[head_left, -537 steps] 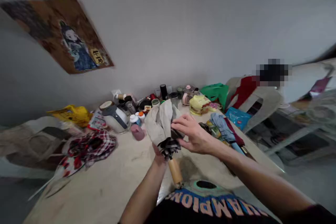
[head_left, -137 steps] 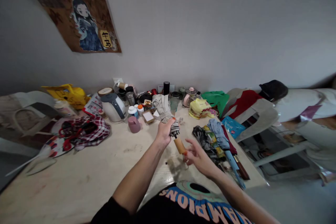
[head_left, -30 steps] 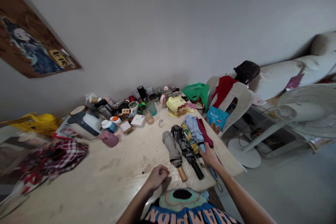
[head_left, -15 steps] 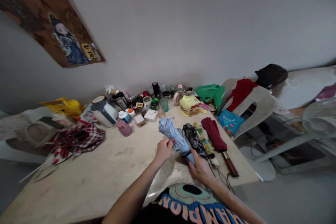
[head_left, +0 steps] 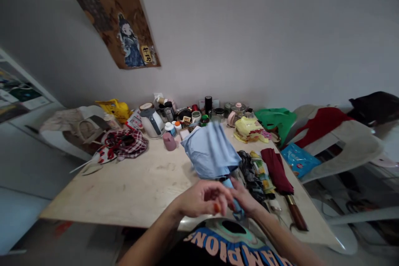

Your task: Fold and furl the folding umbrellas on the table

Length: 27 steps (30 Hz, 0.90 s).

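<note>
A light blue folding umbrella (head_left: pixel 212 151) is raised over the near edge of the table (head_left: pixel 131 183), its canopy loose and spread a little. My right hand (head_left: pixel 246 199) grips its blue handle. My left hand (head_left: pixel 204 197) is closed around the shaft just below the canopy. To the right on the table lie a dark patterned umbrella (head_left: pixel 251 174), a yellow-green patterned one (head_left: pixel 262 170) and a dark red one (head_left: pixel 276 168) with a brown handle.
A white kettle (head_left: pixel 152 122), a pink cup (head_left: pixel 170 142), bottles and jars crowd the back of the table. A checked cloth (head_left: pixel 124 143) lies at the left. A yellow bag (head_left: pixel 249 129), a green bag (head_left: pixel 276 118) and a chair (head_left: pixel 343 141) with clothes are at the right.
The beige umbrella was folded and laid down. My right hand then took the blue umbrella from the row, and both hands now hold it up with its canopy looser.
</note>
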{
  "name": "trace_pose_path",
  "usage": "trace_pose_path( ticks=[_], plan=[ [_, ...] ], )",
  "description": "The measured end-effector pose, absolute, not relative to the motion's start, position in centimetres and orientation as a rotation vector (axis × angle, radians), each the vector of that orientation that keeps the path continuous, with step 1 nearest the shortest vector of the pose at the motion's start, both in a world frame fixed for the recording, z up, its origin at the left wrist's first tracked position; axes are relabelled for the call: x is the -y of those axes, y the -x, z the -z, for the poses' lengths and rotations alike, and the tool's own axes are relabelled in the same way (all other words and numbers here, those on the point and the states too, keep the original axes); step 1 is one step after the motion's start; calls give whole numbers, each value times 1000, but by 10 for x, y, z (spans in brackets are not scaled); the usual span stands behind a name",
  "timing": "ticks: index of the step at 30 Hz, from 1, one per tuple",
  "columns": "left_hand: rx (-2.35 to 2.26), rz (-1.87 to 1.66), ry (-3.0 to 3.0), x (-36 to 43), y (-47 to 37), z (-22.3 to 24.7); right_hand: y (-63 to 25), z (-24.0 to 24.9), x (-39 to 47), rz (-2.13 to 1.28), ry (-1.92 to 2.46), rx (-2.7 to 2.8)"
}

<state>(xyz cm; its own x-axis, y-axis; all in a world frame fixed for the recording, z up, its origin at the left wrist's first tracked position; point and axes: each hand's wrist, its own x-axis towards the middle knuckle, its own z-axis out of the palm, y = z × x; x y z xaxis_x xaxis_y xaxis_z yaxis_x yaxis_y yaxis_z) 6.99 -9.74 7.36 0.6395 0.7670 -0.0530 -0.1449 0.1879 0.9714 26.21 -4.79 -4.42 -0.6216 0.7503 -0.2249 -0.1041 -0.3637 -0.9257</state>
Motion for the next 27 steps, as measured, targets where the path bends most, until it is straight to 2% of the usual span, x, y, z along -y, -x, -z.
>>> trace_pose_path(
  ticks=[4, 8, 12, 16, 18, 21, 24, 27],
  plan=[
    [-823, -478, -1122, 112, -13, -14, -253, 19, 45, -2089, 807, 1264],
    [-1263, -871, -1026, 118, 6, 28, -232, 11, 49, -2089, 781, 1325],
    [-1139, -1235, -1021, 120, -4, 18, -192, 3, 57, -2345, 611, 1257],
    [-1108, -1463, -711, 119, -10, -6, -142, -14, 66, -2496, 491, 1376],
    [-1237, -1527, -640, 121, 2, -10, -124, -21, 68, -2320, 500, 1755],
    [-1649, -1582, -644, 131, 44, -6, -117, -18, 65, -1815, 612, 2383],
    [-2030, -1509, -765, 149, 102, 8, -139, 1, 55, -1645, 774, 2540],
    [-2327, -1201, -789, 168, 150, 34, -179, 29, 38, -1344, 973, 2528]
  ],
)
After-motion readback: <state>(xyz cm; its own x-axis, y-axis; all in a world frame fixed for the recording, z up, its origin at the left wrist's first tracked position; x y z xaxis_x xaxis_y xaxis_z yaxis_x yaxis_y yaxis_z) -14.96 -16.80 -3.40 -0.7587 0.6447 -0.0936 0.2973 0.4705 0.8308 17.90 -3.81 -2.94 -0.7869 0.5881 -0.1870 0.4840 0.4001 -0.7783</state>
